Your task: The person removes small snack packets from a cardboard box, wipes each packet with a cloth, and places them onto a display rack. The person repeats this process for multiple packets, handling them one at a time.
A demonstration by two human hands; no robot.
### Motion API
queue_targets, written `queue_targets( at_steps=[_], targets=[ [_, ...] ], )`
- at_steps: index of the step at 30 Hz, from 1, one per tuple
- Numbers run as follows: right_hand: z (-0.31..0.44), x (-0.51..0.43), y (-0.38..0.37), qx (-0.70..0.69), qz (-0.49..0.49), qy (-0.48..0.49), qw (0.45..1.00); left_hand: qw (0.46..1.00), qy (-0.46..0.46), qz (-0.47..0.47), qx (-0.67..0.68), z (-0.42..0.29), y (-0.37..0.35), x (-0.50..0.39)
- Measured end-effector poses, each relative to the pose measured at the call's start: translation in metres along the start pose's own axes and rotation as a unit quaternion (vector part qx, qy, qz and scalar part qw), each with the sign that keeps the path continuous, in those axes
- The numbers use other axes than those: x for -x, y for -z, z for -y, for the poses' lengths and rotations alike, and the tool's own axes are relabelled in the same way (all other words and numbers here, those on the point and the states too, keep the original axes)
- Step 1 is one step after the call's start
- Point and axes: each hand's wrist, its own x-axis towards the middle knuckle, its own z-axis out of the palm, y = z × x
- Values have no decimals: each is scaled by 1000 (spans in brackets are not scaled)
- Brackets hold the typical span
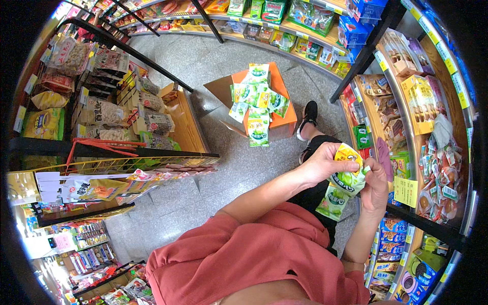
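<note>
My left hand (326, 164) pinches the yellow end of a green-and-yellow snack packet (347, 181) between thumb and fingers. On the packet's other side, my right hand (374, 186) grips its edge. Below it hangs a similar green packet (333, 204), in front of my dark trousers; whether the two are joined I cannot tell. Farther ahead, an open orange cardboard carton (284, 120) stands on the floor. Matching green packets (258, 127) are heaped over its top, some draped past its front edge.
Packed snack shelves (396, 95) stand close on my right. Another shelf unit (183, 122) with bagged dry goods is on the left, with a wire rack (179, 162) of hanging packets at its end. Shelving (251, 19) curves across the far side. Grey floor tiles (225, 167) lie between.
</note>
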Motion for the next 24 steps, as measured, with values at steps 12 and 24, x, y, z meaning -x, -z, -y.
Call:
queue_targets(
  at_steps=[12, 24],
  targets=[
    [3, 0, 1, 93, -78, 52, 991, 1000, -14, 8, -22, -6, -7, 4],
    [4, 6, -7, 234, -118, 157, 952, 988, -62, -34, -140, 0, -11, 5]
  ],
)
